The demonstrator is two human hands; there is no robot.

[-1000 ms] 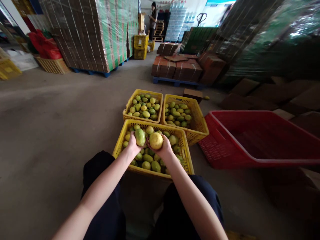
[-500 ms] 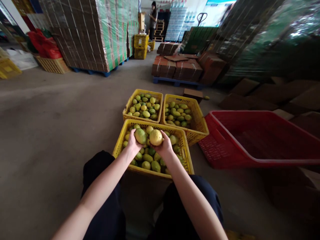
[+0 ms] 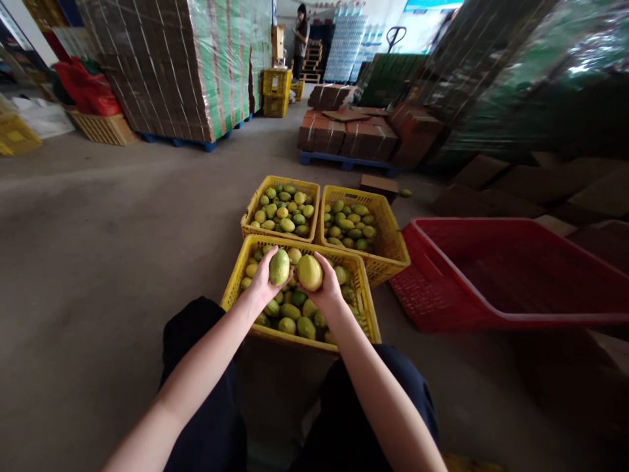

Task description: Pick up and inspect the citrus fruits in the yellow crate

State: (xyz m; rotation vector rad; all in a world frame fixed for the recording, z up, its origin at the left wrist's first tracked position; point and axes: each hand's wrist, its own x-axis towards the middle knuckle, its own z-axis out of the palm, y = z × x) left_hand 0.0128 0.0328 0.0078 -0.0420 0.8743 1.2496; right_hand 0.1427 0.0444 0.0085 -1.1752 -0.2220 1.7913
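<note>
Over the front yellow crate (image 3: 234, 280), my left hand (image 3: 263, 280) is closed around a green-yellow lemon (image 3: 280, 267), thumb along its upper side. My right hand (image 3: 328, 286) grips a yellower lemon (image 3: 310, 273) just beside it, with a small gap between the two fruits. Some fingers of both hands are hidden beneath the lemons. Below them, many loose green and yellow lemons (image 3: 305, 327) fill the crate, which stands in front of my knees.
Two more yellow crates, left (image 3: 244, 219) and right (image 3: 393, 246), hold lemons behind the front one. A large red basket (image 3: 427, 282) stands at the right. Flattened cartons (image 3: 368, 141) lie on a blue pallet further back. Wrapped stacks (image 3: 147, 72) flank the aisle; a person (image 3: 301, 39) stands far off.
Both lemons have been turned in my hands; the right one now shows its long side rather than a round end. My hands have shifted slightly to the right.
</note>
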